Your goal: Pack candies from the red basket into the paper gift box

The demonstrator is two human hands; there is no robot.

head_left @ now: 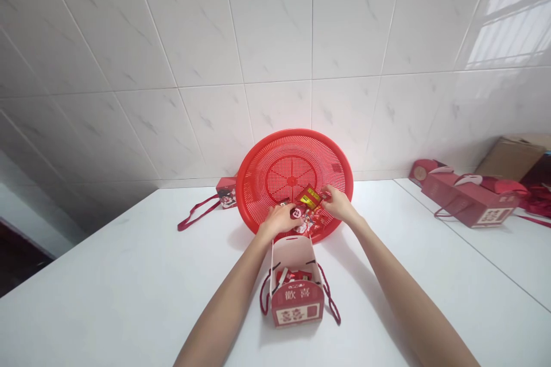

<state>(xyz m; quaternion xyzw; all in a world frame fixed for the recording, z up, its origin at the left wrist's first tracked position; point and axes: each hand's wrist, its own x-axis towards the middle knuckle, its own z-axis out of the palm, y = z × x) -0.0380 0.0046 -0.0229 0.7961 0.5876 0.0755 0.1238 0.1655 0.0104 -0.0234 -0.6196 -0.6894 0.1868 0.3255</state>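
A round red plastic basket leans against the tiled wall on a white table. Several small red and yellow candy packets lie at its lower rim. My left hand rests on the packets, fingers curled over them. My right hand pinches a red and yellow packet just above the pile. In front of the basket stands an open red gift box with dark red cord handles; a few packets lie inside it.
A closed red gift box with a cord handle stands left of the basket by the wall. At the right, on an adjoining table, lie more red boxes and a brown cardboard box.
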